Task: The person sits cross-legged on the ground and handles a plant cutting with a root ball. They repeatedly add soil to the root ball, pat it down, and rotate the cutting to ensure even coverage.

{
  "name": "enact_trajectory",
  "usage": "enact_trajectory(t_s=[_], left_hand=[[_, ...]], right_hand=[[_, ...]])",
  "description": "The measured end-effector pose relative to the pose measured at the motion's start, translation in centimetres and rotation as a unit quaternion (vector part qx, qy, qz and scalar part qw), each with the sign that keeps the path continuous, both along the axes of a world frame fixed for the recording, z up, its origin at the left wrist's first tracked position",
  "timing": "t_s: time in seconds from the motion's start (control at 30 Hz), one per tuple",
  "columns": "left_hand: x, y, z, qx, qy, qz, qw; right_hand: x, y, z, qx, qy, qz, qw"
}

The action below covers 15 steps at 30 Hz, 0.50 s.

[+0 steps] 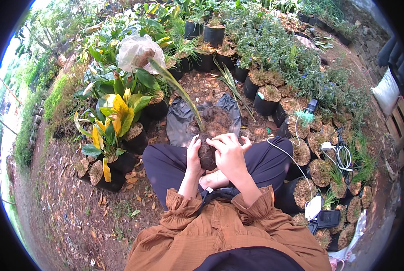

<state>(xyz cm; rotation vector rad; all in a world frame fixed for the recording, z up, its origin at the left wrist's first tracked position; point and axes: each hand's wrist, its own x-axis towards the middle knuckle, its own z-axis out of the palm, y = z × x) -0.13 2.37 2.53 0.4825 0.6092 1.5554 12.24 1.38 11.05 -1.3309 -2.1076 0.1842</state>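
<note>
Between my two hands is a dark, fibrous root ball (207,155), held just above my crossed legs. A long, narrow snake plant leaf (180,86) rises from it and leans up to the left. My left hand (194,154) cups the ball's left side, thumb toward the top. On its upper right, the fingers of my right hand (229,150) press against the surface; their tips partly cover it. Just beyond lies a spread black plastic sheet (179,117) carrying a heap of brown fibrous soil (217,120).
Black grow bags (268,100) filled with dry material curve around on the right and behind. Yellowing leafy plants (120,111) stand at left. Loose long leaves (230,81) lie beyond the sheet. A white cable (290,155) runs over my right knee toward a black device (328,218).
</note>
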Motion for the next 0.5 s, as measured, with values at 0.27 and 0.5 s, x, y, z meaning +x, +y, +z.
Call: enact_trajectory(t_s=[0.27, 0.5], left_hand=[[0.3, 0.8, 1.0, -0.056, 0.012, 0.026, 0.998], [-2.8, 0.7, 5.2, 0.024, 0.150, -0.092, 0.984]], right_hand=[[-0.9, 0.5, -4.0, -0.158, 0.180, 0.049, 0.970], [0.2, 1.5, -3.3, -0.123, 0.356, 0.084, 0.922]])
